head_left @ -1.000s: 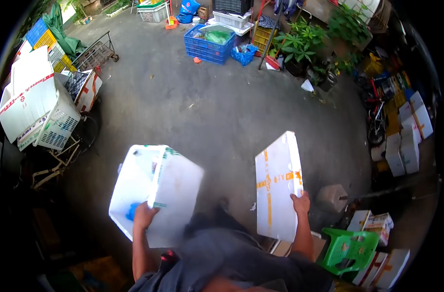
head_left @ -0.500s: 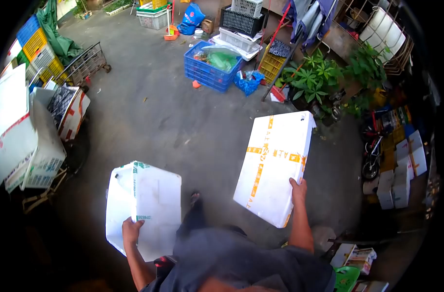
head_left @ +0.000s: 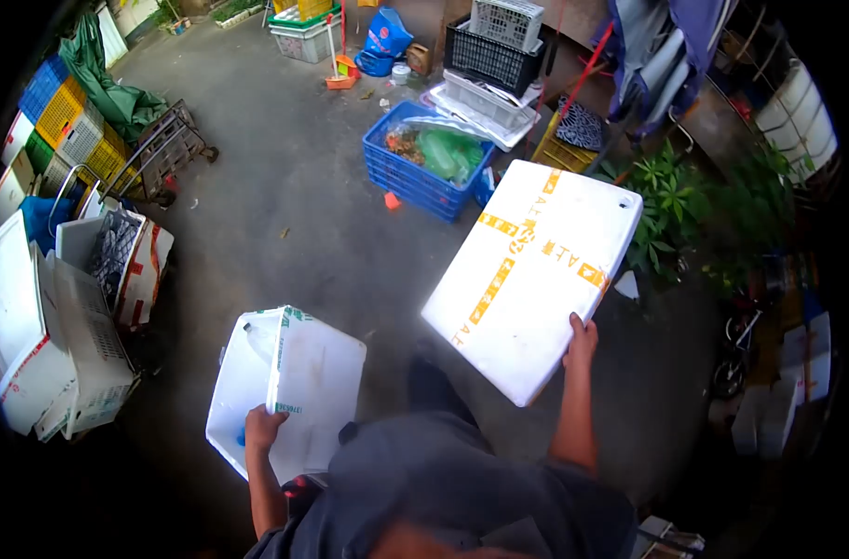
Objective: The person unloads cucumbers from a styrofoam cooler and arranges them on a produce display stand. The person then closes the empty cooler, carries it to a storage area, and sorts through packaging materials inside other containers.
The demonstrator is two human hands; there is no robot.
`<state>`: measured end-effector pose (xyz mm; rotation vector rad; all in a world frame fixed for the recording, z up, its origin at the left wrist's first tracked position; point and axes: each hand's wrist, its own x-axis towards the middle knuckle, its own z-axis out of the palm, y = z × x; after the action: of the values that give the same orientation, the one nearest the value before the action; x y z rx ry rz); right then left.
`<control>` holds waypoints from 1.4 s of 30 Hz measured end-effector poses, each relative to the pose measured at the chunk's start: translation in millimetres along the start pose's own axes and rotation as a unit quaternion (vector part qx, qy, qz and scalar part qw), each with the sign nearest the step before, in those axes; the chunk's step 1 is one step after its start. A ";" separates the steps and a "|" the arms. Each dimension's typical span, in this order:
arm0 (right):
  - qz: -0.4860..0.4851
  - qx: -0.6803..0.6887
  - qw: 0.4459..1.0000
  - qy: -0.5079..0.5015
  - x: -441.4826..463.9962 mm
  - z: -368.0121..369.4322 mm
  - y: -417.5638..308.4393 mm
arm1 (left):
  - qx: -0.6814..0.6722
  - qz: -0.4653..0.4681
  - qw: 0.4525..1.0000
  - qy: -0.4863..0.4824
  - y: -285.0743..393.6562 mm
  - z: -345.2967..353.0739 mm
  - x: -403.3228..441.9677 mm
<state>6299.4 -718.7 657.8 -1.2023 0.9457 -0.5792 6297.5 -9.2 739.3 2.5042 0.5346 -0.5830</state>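
Note:
My left hand [head_left: 263,429] is closed over the rim of a white foam box [head_left: 317,391], which hangs tilted at my left side. Green tape with print runs along that rim, and part of the hollow inside shows. On the other side, my right hand [head_left: 581,341] grips the edge of a flat white foam box lid [head_left: 527,307]. Orange printed tape crosses its face. The lid slants up and away from me, with the thumb on top and the other fingers mostly hidden beneath.
Ahead stands a blue crate [head_left: 415,182] holding a green plastic bag. Stacked crates [head_left: 494,56] and leafy plants [head_left: 671,200] lie beyond the lid. White foam boxes [head_left: 75,326] and a metal cart [head_left: 168,149] line the left. Grey concrete floor [head_left: 275,177] runs between.
The view has moved forward and turned left. The lid now appears higher and more turned, overlapping the plants and nearing the blue crate. Both hands keep their holds.

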 end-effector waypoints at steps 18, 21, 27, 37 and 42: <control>-0.047 -0.080 0.993 -0.079 240.6 353.0 -72.2 | -0.052 0.063 0.996 0.023 293.3 -58.3 271.3; -0.045 -0.103 0.991 -0.066 248.8 415.9 -79.0 | 0.020 0.081 0.996 -0.018 321.9 -96.4 347.3; -0.085 -0.108 0.986 -0.091 311.0 552.3 -85.3 | 0.010 0.059 0.997 -0.046 364.9 -111.7 404.1; -0.243 -0.029 0.959 -0.143 458.5 823.6 -184.6 | -0.002 -0.046 0.999 -0.019 444.5 -144.9 490.3; -0.315 -0.110 0.935 -0.122 518.5 972.6 -246.6 | -0.003 -0.074 0.997 0.014 482.1 -183.2 526.7</control>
<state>7419.3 -707.0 803.7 -1.7542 0.4041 -0.8174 7016.7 -156.1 806.3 2.4849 0.7366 -0.6022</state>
